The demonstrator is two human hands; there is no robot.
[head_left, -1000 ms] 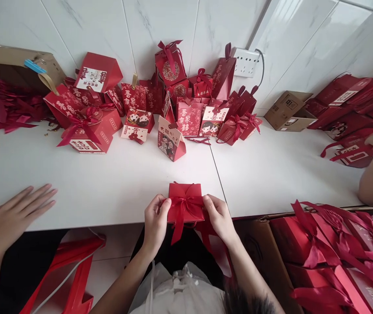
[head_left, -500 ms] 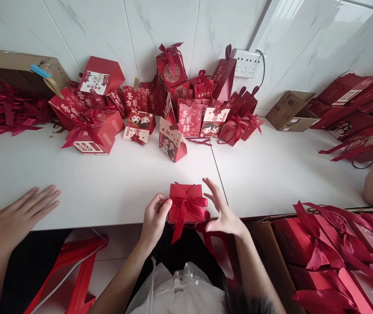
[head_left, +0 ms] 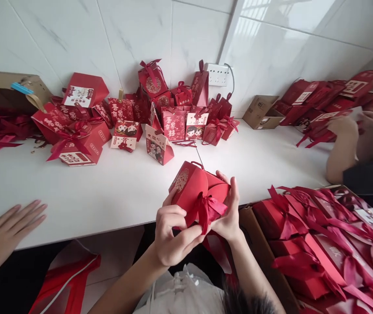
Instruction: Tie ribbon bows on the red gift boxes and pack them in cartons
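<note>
A red gift box (head_left: 193, 187) with a red ribbon bow on its front is lifted off the white table (head_left: 108, 187), tilted toward me. My left hand (head_left: 171, 233) grips its lower left side, fingers curled by the bow. My right hand (head_left: 228, 213) wraps round its right side from behind. Both hands hold the box just above the table's near edge.
A heap of red gift boxes (head_left: 147, 117) stands against the tiled wall. Another person's hand (head_left: 5, 235) lies flat at the left. A carton of ribboned red boxes (head_left: 320, 244) sits lower right. A brown carton (head_left: 261, 112) and another person's arm (head_left: 343, 148) are at the right.
The box was resting on the table edge while my fingers worked the bow. Now both hands have lifted and tilted it. The view has shifted right.
</note>
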